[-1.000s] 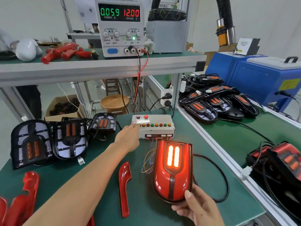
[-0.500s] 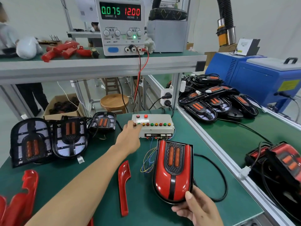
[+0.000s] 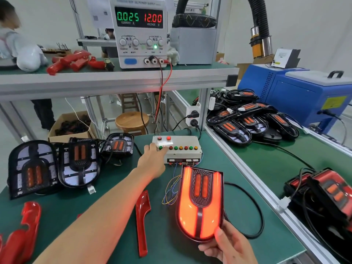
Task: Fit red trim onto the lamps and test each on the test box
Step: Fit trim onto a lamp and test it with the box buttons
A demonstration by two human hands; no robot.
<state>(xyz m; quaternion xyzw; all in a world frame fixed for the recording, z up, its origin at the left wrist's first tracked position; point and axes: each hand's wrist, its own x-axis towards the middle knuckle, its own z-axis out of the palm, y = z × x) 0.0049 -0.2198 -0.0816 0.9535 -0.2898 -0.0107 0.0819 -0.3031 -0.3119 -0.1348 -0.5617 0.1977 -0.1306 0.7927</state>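
A lamp (image 3: pixel 200 204) with red trim fitted stands tilted on the green bench, its red outer U glowing. My right hand (image 3: pixel 226 246) grips its near lower edge, thumb on the front. My left hand (image 3: pixel 152 161) reaches to the white test box (image 3: pixel 181 155) and presses a button at the left end of its row. Coloured wires run from the box to the lamp. A loose red trim piece (image 3: pixel 142 221) lies left of the lamp. More red trim (image 3: pixel 21 237) lies at the bench's near left.
Three untrimmed black lamps (image 3: pixel 76 164) lie at the left. A power supply (image 3: pixel 140 33) on the shelf reads 0.025 A, 12.00 V. Finished lamps (image 3: pixel 247 121) are piled on the right bench beside a blue machine (image 3: pixel 297 96). A person stands at the far left.
The lamp's lighting changed: centre bars lit first, then all dark, now the outer red U glows. My left hand stayed at the box's buttons; the current reading changed from 0.059 to 0.025.
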